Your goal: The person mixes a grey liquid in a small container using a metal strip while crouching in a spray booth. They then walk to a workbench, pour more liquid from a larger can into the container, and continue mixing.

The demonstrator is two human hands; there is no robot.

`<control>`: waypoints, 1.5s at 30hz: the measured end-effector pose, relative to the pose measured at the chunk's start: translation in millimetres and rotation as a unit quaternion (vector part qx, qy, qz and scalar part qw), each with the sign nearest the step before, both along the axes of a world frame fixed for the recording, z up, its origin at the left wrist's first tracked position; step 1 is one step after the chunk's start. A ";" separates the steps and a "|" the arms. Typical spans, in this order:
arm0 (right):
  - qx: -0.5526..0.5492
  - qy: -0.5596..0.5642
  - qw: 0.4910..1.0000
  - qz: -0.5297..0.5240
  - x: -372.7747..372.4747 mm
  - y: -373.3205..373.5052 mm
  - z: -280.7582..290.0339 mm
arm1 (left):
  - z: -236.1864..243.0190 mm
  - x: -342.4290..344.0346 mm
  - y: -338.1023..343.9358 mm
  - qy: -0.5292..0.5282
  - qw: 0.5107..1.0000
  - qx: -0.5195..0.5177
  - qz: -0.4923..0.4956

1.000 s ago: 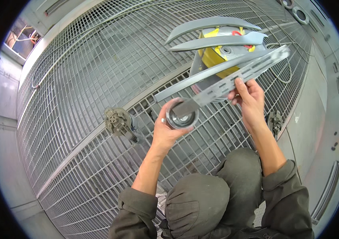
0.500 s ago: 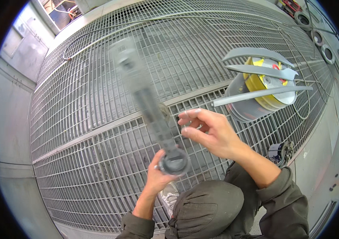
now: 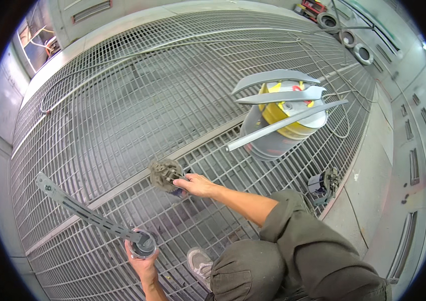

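Observation:
My left hand (image 3: 144,267) is wrapped around a small clear cup (image 3: 151,250) of dark grey paint at the lower left. A long flat slotted mixing stick (image 3: 85,213) stands in the cup, leaning far out to the upper left over the grating. In the middle, my right hand (image 3: 195,184) is closed at the edge of a round, paint-crusted can (image 3: 164,174), its thumb on top. The can's crusty lid shows from above; its body is mostly hidden under the lid and my fingers.
A grey and yellow drum (image 3: 265,133) to the right carries long grey trim pieces (image 3: 283,95). Another can with a crusted lid (image 3: 326,183) is near the wall. A hose (image 3: 138,54) crosses the floor grating (image 3: 123,115). Several rings (image 3: 347,38) line the far right.
My left hand has moved left and down with the cup, and the stick has swung left. My right hand, empty before, has moved left and taken hold of the crusted can. The view has shifted.

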State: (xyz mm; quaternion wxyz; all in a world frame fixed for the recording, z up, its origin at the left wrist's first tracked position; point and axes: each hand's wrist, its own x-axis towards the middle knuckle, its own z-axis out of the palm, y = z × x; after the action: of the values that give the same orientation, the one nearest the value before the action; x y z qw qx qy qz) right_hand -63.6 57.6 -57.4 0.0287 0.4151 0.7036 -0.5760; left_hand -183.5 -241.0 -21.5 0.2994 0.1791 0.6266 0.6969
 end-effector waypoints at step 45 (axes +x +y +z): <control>0.539 -0.100 0.809 0.209 320.2 2.1 316.6 | -16.8 193.2 182.0 0.032 0.894 0.042 -0.444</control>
State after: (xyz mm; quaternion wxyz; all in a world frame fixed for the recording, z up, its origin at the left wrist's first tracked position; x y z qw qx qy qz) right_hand 256.6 59.7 259.2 -0.0096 0.2621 0.9642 -0.0390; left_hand 9.7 -59.0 -38.3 0.5500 0.4731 0.4611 0.5109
